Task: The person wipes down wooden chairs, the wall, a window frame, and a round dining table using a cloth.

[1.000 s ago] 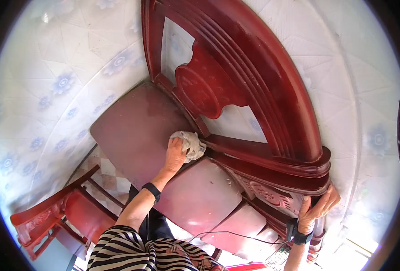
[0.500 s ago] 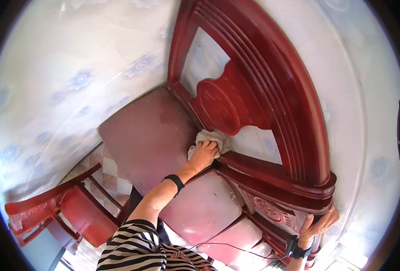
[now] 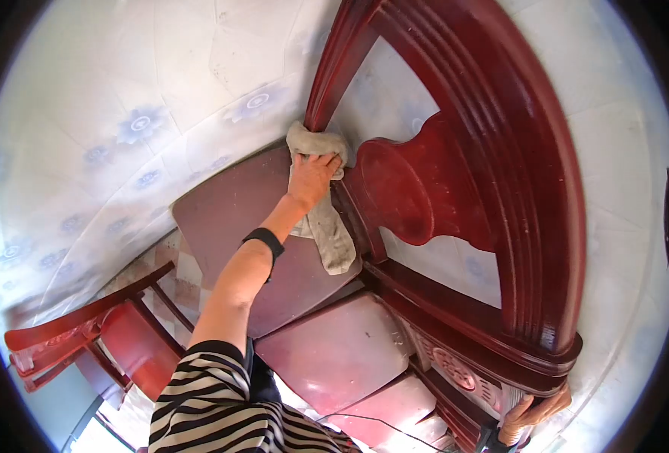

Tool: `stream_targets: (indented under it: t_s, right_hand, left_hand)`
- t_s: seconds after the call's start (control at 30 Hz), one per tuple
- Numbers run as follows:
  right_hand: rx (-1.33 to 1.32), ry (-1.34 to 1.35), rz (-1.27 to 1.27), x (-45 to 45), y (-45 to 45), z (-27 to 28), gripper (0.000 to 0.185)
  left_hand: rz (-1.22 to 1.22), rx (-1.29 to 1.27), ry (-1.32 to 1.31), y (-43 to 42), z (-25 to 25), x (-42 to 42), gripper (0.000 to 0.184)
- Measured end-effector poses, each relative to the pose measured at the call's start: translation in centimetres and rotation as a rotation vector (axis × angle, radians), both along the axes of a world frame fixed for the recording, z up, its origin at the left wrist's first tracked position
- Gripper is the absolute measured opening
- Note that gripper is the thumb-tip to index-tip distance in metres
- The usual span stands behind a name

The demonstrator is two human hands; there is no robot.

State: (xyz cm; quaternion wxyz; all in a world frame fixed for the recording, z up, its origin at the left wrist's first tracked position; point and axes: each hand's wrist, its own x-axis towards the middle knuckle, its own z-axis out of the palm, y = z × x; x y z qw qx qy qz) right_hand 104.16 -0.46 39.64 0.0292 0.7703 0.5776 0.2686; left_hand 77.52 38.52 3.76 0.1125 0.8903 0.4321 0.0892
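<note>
My left hand (image 3: 313,180) presses a grey-beige cloth (image 3: 328,238) onto the back corner of a brownish-red chair seat (image 3: 232,204). Part of the cloth is bunched around the foot of the chair's back post, and a long end trails down the seat. My fingers are closed over the cloth. At the lower right, my right hand (image 3: 534,415) is wrapped around the end of the dark red wooden chair back (image 3: 542,226), thumb on the near side. A carved panel (image 3: 395,189) fills the middle of that back.
Other red seats (image 3: 338,351) stand close by, below the first. Another red chair (image 3: 134,343) is at the lower left. A thin dark cable (image 3: 379,420) crosses near the bottom. Pale walls with blue flowers (image 3: 139,124) border the chair on both sides.
My left hand has moved the cloth up along the seat's back edge to the far corner by the post. My right hand still grips the chair back, while the view has shifted.
</note>
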Motion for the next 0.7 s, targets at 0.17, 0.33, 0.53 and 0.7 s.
stream_targets:
  t_s: [0.17,0.33,0.53,0.7]
  right_hand:
    - [0.01,-0.027,-0.015,0.1,-0.5,-0.1,0.061]
    - [0.026,-0.047,0.011,0.3,0.1,-0.2,0.059]
    - [0.0,-0.028,-0.029,0.0,0.0,0.0,0.061]
    - [0.048,-0.029,-0.034,0.6,-1.4,-0.4,0.064]
  left_hand:
    - [0.045,-0.091,-0.252,-1.7,-0.3,-0.1,0.043]
    - [0.114,-0.294,-0.478,-8.0,-3.5,-6.5,0.033]
    - [0.639,-0.177,-0.897,-1.5,-0.8,-8.7,0.037]
    - [0.371,-0.107,-0.208,-0.5,-5.6,-6.0,0.045]
